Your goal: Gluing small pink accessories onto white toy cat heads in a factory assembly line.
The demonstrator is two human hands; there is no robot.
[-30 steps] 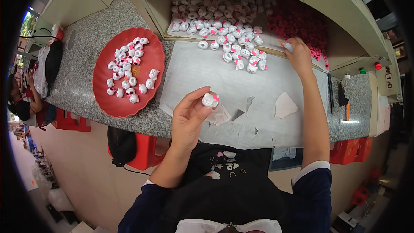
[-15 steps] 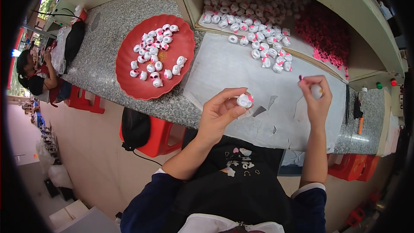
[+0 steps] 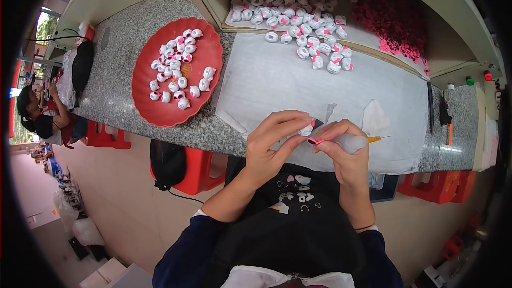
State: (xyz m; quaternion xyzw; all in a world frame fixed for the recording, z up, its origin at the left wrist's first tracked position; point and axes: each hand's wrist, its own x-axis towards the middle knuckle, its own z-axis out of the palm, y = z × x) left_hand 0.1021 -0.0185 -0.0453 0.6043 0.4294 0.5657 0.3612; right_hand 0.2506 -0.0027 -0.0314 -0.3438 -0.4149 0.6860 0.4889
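Closing the gap: our right hand point(image 3: 349, 166) now sits just beside our left hand point(image 3: 266, 150); half a second ago they were well apart.
Left hand: thumb and fingers gripping a white cat head point(image 3: 306, 130).
Right hand: fingertips pinching a small pink piece point(image 3: 313, 141), with a whitish bottle point(image 3: 353, 143) tucked in the same grip, its orange tip pointing right.
Pink piece: next to the white cat head; we cannot tell whether they touch.
Meaning: we judge both parts are now placed to be handled together.
Red dish point(image 3: 145, 98): on the speckled surface point(image 3: 114, 82), to our left, holding more heads.
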